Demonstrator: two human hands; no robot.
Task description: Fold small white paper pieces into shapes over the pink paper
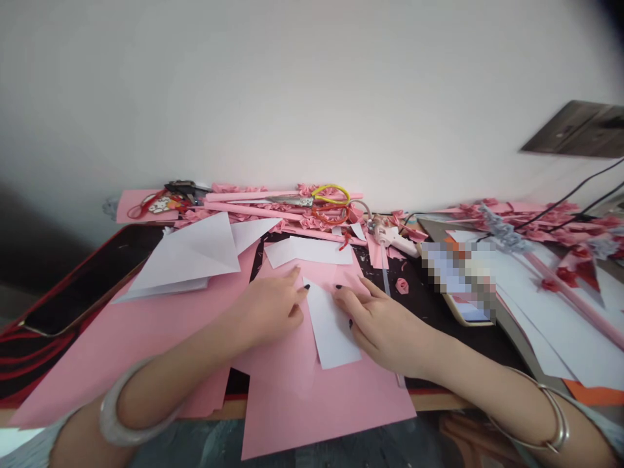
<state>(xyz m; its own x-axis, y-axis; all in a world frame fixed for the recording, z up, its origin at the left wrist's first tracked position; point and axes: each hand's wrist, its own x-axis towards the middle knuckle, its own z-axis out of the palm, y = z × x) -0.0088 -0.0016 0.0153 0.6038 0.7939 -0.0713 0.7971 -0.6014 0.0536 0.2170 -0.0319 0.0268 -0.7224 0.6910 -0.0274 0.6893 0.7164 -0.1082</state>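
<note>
A folded white paper piece point(334, 328) lies at a slant on a pink paper sheet point(336, 409) in front of me. My left hand point(273, 305) rests at its upper left, index finger stretched out on the pink sheet and thumb touching the white edge; the other fingers curl under. Over the white piece's right side, my right hand point(387, 328) holds it down with bent fingers and thumb at its edge. Just beyond both hands is another white paper strip point(312, 250), creased along its middle.
Folded white sheets point(190, 253) lie on more pink paper at left, beside a black phone point(92, 279). Scissors point(331, 195), pink paper sticks and a glue gun point(394, 240) line the wall. At right are a paper rose point(402, 286), a lit phone point(470, 311) and white sheets point(550, 325).
</note>
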